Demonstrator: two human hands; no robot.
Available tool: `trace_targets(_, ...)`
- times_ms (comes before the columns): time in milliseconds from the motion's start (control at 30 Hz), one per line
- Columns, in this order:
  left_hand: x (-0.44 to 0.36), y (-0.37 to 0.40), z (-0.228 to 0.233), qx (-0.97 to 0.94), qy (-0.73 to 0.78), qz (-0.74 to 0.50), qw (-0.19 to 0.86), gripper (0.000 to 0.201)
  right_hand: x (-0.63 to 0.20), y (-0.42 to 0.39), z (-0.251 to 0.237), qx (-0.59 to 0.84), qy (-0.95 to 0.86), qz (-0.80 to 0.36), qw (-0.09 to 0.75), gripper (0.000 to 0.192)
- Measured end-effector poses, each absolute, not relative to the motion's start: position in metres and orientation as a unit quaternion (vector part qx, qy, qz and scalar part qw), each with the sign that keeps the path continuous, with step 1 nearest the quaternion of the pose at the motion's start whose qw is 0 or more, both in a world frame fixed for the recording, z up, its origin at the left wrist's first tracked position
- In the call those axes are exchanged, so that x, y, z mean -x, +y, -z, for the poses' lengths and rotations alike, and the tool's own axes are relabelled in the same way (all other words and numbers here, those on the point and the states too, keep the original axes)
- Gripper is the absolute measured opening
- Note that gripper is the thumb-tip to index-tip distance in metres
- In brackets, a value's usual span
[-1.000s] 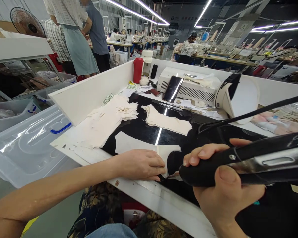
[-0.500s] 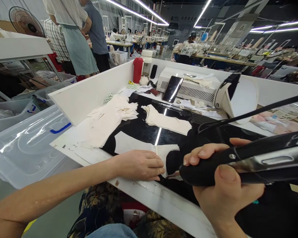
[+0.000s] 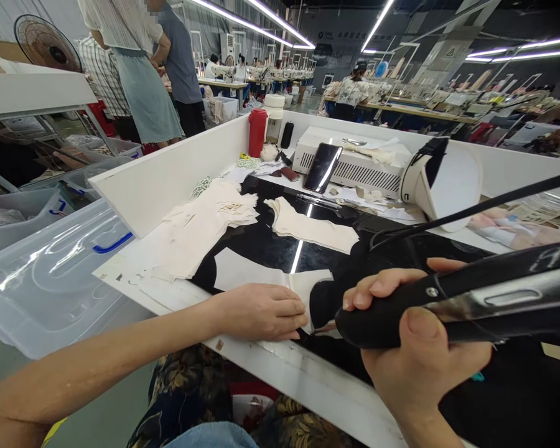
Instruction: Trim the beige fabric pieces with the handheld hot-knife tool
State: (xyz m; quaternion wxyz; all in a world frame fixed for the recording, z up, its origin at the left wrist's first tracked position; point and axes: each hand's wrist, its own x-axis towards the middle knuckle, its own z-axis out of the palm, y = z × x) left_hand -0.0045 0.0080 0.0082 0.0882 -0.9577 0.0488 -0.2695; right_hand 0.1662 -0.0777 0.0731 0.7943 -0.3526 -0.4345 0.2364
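Note:
My left hand [image 3: 264, 311] lies flat, fingers stretched together, on a pale cut fabric piece [image 3: 242, 269] on the black glossy board [image 3: 242, 233]. A raised fold or seam runs across that piece near my fingers. My right hand [image 3: 415, 330] is wrapped around a black corded handheld tool [image 3: 476, 298] with a silver panel on its side. The tool's rounded front end is just right of the fabric's edge; a narrow brownish part of it shows by the fabric, though I cannot tell whether they touch. Beyond lies a stack of cream fabric pieces [image 3: 310, 225].
A larger cream fabric pile [image 3: 214, 218] is at the left. Along the back stand a red bottle [image 3: 257, 133], a phone [image 3: 323, 167] leaning on a white vented box [image 3: 373, 158], and a white cone-shaped object [image 3: 441, 183]. The tool's black cable [image 3: 485, 208] crosses the right. People stand behind.
The whole view has shifted very slightly. The tool's front end and my right hand sit a touch further left; my left hand stays on the fabric piece.

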Motion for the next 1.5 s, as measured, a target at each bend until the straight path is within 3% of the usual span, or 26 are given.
trace_targets(1500, 0.006, 0.006, -0.004, 0.960, 0.043, 0.270, 0.063, 0.027, -0.166, -0.071, -0.066, 0.331, -0.447, -0.241, 0.795, 0.041)
